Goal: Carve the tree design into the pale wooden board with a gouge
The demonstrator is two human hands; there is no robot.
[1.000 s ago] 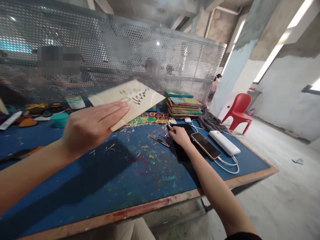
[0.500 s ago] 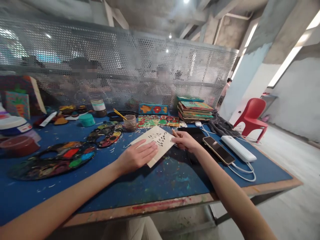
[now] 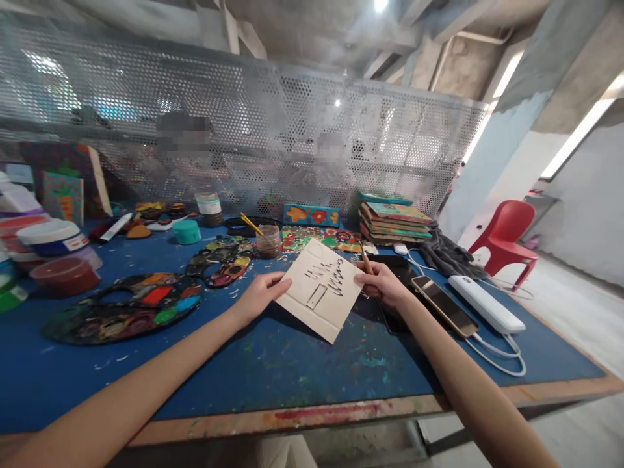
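A cream-coloured board (image 3: 325, 315) with black wavy lines and a rectangle drawn on it is tilted up in front of me over the blue table. Its left edge is pinched between the thumb and fingers of my left hand (image 3: 260, 296). At the opposite edge, my right hand (image 3: 383, 283) grips the board and also keeps a thin wooden brush or pencil (image 3: 366, 262) in its fingers, pointing up. Which of the two it is I cannot tell. Behind the board stands a jar of murky water (image 3: 268, 243) with two yellow sticks in it.
Two paint palettes (image 3: 146, 318) and several paint tubs (image 3: 51, 235) occupy the left. Painted boards (image 3: 397, 221) are stacked at the back right. A phone (image 3: 446, 304), a white power bank (image 3: 486, 304) and a cable lie at right. A perforated metal screen (image 3: 273, 143) rises behind.
My left hand has gone from lying flat on the board to pinching its left edge, uncovering the drawn rectangle. The board is lifted and turned. The view has shifted slightly left.
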